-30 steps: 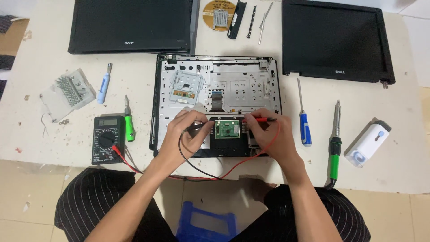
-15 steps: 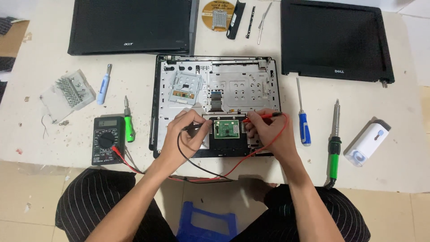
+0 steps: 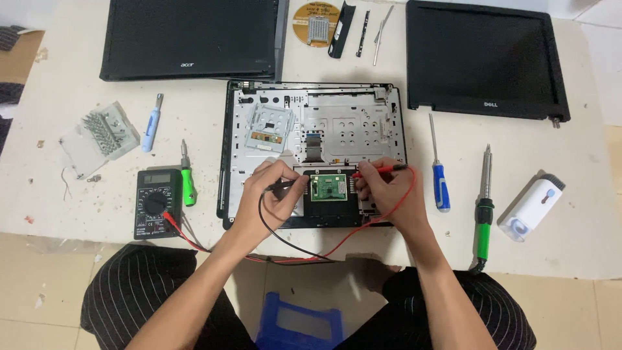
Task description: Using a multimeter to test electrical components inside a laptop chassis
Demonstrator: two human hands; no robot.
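An opened laptop base [image 3: 311, 123] lies on the table with its metal inner frame bare. A small green circuit board [image 3: 329, 188] sits in its front part. My left hand [image 3: 269, 198] holds a black probe [image 3: 285, 185], tip pointing at the board's left edge. My right hand [image 3: 385, 194] holds a red probe [image 3: 382, 170] lying across the fingers, tip near the board's upper right. Red and black leads [image 3: 291, 249] hang over the table's front edge and run left to a dark multimeter [image 3: 157, 202].
Two black laptop screen panels [image 3: 188, 35] [image 3: 486, 58] lie at the back. A blue-handled screwdriver [image 3: 439, 175], a green-handled soldering iron [image 3: 484, 207] and a white device [image 3: 532, 206] lie to the right. A bag of screws [image 3: 100, 133], a small blue tool [image 3: 151, 123] and a green screwdriver [image 3: 186, 183] lie left.
Both hands have stayed over the green board with only slight shifts of the probes. Nothing else moved.
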